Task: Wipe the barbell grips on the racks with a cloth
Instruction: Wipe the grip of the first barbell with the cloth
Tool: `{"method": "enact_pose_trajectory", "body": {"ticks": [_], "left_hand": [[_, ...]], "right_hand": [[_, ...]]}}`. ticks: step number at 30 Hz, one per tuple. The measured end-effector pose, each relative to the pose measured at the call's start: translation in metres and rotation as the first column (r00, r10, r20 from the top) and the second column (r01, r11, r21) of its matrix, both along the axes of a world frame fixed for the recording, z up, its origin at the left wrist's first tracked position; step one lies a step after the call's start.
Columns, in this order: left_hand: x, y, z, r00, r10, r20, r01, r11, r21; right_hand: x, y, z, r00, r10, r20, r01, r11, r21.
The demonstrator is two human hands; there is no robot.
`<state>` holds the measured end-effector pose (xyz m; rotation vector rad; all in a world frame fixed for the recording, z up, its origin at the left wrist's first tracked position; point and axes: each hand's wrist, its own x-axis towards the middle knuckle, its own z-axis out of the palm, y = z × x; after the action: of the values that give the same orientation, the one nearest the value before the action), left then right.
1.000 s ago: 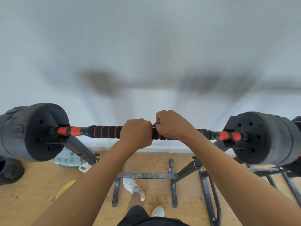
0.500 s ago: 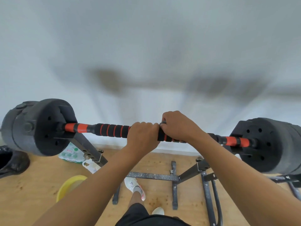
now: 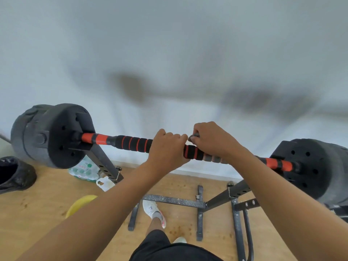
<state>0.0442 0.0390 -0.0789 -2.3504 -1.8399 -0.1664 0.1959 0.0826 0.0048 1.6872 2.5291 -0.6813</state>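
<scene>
The bar (image 3: 131,143) lies across my view on the rack (image 3: 105,162), close to the wall (image 3: 169,53), so there is little room behind it. Free foam shows to the left of my hands as far as the left plate (image 3: 56,136). To the right, my forearm covers part of the run toward the right plate (image 3: 308,166). The floor (image 3: 37,213) below carries the rack's feet, a yellow dish (image 3: 81,204), a black bag (image 3: 13,174) and a bottle pack (image 3: 84,169).

My left hand (image 3: 167,149) is wrapped tight round the bar at mid-length. My right hand (image 3: 211,142) sits just beside it, knuckles almost touching, fingers curled over the foam and pinching a dark scrap of cloth (image 3: 194,137) against it. Most of the cloth is hidden under the hand.

I count one bar, two plate stacks, two rack uprights, two hands and one cloth.
</scene>
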Motion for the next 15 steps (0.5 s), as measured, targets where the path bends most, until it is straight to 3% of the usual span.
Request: {"method": "enact_pose_trajectory", "body": {"ticks": [2,4,6,9,12,14,15], "left_hand": [[-0.004,-0.007,-0.013,0.999,-0.02,-0.038,0.025,0.988,0.151],[-0.007,-0.002,-0.011,0.995,-0.016,-0.099,0.028,0.992,0.122],[-0.004,0.005,0.001,0.989,-0.033,-0.147,0.026,0.998,-0.054],[-0.002,0.02,0.017,1.0,-0.016,-0.008,0.012,0.939,-0.344],[-0.006,0.038,0.039,0.989,0.044,0.14,0.078,0.651,-0.755],[-0.01,0.046,0.047,0.973,0.085,0.213,0.148,0.473,-0.868],[-0.012,0.046,0.048,0.971,0.079,0.225,0.163,0.469,-0.868]], "right_hand": [[-0.005,0.0,-0.006,1.0,-0.002,0.017,0.003,0.999,-0.048],[-0.007,-0.003,-0.011,0.999,-0.027,0.04,0.029,0.998,-0.053],[-0.008,-0.008,-0.014,0.997,-0.05,0.064,0.051,0.998,-0.024],[-0.008,-0.017,-0.014,0.994,-0.045,0.095,0.039,0.997,0.064],[-0.006,-0.035,-0.007,0.995,-0.012,0.1,0.003,0.995,0.096],[-0.002,-0.049,-0.004,0.994,0.031,0.109,-0.043,0.992,0.115],[0.001,-0.053,-0.004,0.994,0.045,0.103,-0.058,0.991,0.121]]}}
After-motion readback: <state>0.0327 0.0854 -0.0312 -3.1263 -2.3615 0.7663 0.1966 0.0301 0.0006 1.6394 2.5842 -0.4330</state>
